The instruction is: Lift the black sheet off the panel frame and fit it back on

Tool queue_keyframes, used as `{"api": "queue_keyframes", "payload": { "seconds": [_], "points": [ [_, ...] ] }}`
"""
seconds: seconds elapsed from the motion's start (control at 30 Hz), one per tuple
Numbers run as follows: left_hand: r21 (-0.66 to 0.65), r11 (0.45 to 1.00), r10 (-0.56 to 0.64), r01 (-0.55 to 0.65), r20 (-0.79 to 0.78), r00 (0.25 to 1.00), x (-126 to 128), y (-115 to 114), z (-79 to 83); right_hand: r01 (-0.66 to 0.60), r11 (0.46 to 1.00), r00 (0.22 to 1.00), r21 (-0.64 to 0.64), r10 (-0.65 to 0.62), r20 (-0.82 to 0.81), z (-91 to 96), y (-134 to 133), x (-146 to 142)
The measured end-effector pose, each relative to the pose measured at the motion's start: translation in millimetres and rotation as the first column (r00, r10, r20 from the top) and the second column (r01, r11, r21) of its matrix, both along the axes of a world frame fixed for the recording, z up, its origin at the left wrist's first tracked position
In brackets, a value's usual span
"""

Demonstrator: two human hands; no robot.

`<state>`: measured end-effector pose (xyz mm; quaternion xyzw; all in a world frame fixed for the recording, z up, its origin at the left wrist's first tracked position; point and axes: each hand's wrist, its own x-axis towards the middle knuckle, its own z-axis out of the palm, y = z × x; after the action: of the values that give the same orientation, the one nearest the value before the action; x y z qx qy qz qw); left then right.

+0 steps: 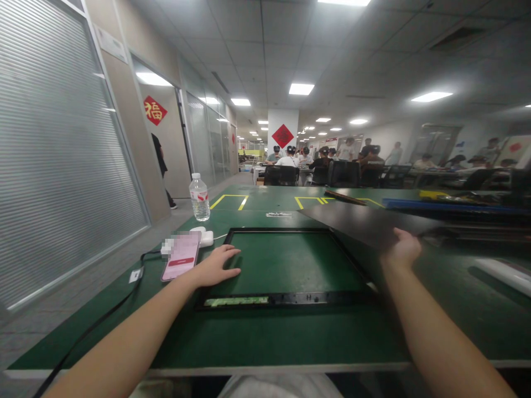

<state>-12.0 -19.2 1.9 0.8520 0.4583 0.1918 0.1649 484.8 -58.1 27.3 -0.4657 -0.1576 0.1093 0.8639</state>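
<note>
A black rectangular frame (286, 299) lies flat on the green table (269, 342), with the green surface showing through its middle. My left hand (218, 265) rests flat on the frame's left side, fingers stretched out. My right hand (401, 249) grips the near edge of a large dark flat panel (365, 221), which is lifted and tilted above the frame's right side.
A pink phone (181, 262) and a white charger (205, 236) with a black cable lie left of the frame. A water bottle (199, 198) stands behind them. Flat parts are stacked at the right. Several people sit at far desks.
</note>
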Motion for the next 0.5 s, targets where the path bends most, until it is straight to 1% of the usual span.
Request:
{"api": "queue_keyframes", "payload": {
  "seconds": [0.03,0.07,0.17,0.27,0.33,0.5],
  "points": [
    [-0.005,1.0,0.002,-0.002,-0.01,1.0,0.2,-0.2,0.2,0.057,0.998,0.998,0.025,-0.056,-0.021,1.5,-1.1,-3.3],
    [-0.008,1.0,0.004,-0.004,-0.019,1.0,0.3,-0.4,0.3,0.088,0.996,0.996,0.028,-0.087,-0.033,2.8,-2.4,-6.5],
    [-0.002,1.0,-0.003,0.003,-0.023,1.0,0.5,-0.3,0.0,0.123,0.992,0.992,-0.031,-0.124,-0.024,4.6,-5.9,-12.4],
    [0.015,1.0,-0.017,0.017,-0.012,1.0,-0.1,0.8,-1.7,0.129,0.985,0.992,-0.112,-0.129,0.004,3.2,-6.8,-12.2],
    [0.016,1.0,-0.015,0.015,-0.015,1.0,-0.4,1.5,-2.8,0.117,0.983,0.993,-0.144,-0.117,0.014,1.8,-6.3,-10.6],
    [0.001,1.0,-0.009,0.009,-0.016,1.0,0.8,0.8,-2.1,0.083,0.99,0.996,-0.113,-0.088,-0.034,2.0,-5.5,-10.7]
  ]
}}
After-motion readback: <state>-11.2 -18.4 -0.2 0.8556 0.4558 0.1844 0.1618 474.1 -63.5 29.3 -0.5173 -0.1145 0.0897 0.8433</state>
